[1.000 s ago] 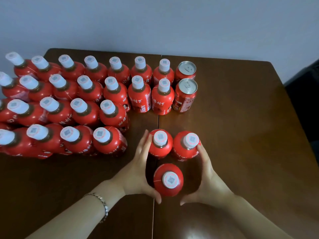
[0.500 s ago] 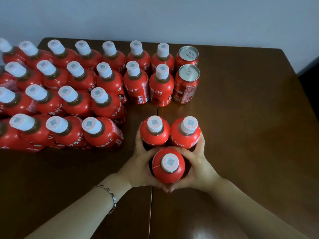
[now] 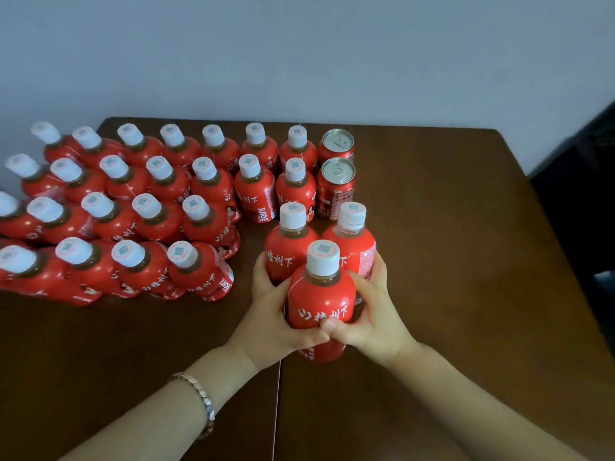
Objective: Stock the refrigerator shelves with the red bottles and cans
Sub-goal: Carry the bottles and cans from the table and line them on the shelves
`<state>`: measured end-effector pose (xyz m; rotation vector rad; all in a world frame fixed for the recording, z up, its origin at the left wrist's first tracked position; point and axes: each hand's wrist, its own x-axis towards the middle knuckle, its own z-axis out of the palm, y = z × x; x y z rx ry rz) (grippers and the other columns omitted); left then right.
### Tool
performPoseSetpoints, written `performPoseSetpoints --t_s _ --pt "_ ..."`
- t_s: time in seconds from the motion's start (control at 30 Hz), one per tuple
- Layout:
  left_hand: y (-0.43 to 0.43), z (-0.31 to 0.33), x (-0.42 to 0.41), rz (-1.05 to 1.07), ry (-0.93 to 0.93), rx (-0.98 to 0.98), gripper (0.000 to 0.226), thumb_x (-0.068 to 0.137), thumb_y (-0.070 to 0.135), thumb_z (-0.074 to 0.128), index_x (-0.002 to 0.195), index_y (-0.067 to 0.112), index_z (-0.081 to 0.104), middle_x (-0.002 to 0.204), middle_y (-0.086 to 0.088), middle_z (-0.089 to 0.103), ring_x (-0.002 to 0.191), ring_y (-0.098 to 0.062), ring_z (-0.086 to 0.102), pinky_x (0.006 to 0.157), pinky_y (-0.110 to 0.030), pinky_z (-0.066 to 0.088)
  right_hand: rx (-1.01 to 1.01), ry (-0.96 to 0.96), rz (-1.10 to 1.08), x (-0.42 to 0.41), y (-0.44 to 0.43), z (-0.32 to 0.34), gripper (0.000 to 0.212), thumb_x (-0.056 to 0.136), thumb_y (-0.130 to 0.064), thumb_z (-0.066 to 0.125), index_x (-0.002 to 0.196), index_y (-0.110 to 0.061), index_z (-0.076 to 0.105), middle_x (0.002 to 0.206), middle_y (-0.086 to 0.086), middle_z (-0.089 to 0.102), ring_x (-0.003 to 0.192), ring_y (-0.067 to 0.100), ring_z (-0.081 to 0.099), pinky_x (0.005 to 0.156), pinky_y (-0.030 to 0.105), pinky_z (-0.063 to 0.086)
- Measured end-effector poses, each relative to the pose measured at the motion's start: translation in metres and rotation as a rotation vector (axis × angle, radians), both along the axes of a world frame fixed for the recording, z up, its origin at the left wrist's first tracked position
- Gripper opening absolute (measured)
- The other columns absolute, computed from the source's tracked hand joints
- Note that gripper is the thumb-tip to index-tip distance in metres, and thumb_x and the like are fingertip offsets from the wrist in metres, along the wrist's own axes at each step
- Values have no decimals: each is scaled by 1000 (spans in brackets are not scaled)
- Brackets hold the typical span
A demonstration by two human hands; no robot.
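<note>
A dark brown wooden tabletop [image 3: 466, 261] with a seam [image 3: 277, 410] running front to back stood against a pale grey-blue wall [image 3: 299, 54]. A dark, indistinct object [image 3: 585, 181] sat beside its right edge.

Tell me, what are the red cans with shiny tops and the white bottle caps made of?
The red cans with silvery tops look like metal, probably aluminium: glossy lids with pull tabs. The white bottle caps look like matt plastic: dull, no glint.

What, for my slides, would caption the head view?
Left hand and right hand clasp three red bottles beside the remaining stock.
</note>
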<state>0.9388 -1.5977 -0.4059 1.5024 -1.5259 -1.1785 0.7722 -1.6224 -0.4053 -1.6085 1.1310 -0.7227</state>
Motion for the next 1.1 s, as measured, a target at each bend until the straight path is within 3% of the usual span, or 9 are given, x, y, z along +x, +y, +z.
performPoseSetpoints --t_s 0.2,0.3,0.43,0.6,0.73,0.8,0.87,1.0,1.1 --pt "6 81 -7 -108 80 -49 82 34 83 70 108 75 37 152 -5 10 136 -23 30 109 -31 34 -44 13 -50 -10 20 84 66 41 -92 55 102 -67 50 146 -13 7 140 13 15 114 44 29" --pt "7 121 -11 -212 62 -108 82 33 85 67 109 74 38 151 -3 8 137 -20 29 103 -12 33 -80 23 -96 -14 38 125 67 41 -92 55 103 -73 43 143 -20 8 138 11 18 113 45 31" --pt "22 174 -21 -403 94 -220 73 37 85 66 105 77 40 147 3 10 136 -18 30 112 -44 32 -179 47 -315 -19 84 176 73 36 -93 55 103 -63 49 141 -19 11 136 10 21 113 43 31" --pt "56 220 -48 -634 68 -268 76 27 90 62 99 70 48 142 20 4 135 -13 26 111 -30 25 -287 73 -574 -29 158 219 65 37 -92 57 98 -74 44 137 -20 15 133 11 26 111 42 35" --pt "103 250 -94 -843 169 -288 74 25 87 66 95 77 44 137 28 9 134 -14 27 111 -43 31 -332 128 -817 -53 231 242 65 37 -92 55 98 -79 36 133 -27 16 131 9 28 109 41 37" --pt "128 259 -120 -947 226 -295 75 28 84 69 96 82 37 145 16 8 136 -22 28 108 -52 34 -353 148 -920 -68 267 249 66 39 -91 57 100 -79 33 134 -25 18 131 11 31 108 42 39" --pt "159 265 -154 -1071 247 -309 75 29 85 69 98 81 38 144 21 3 137 -24 26 107 -53 34 -374 155 -1048 -85 312 258 67 41 -88 61 103 -76 37 138 -18 22 131 15 35 106 43 42" --pt "246 278 -222 -1293 276 -317 86 28 85 69 108 56 54 136 32 3 138 -17 22 111 -49 31 -449 175 -1324 -118 421 274 84 35 -87 64 108 -50 46 134 -9 29 121 9 45 93 18 49" --pt "338 290 -271 -1481 300 -321 78 35 68 71 107 50 46 130 33 5 130 -10 29 112 -44 31 -438 227 -1562 -139 518 282 83 34 -85 66 106 -49 47 130 -8 30 119 3 44 87 5 44"
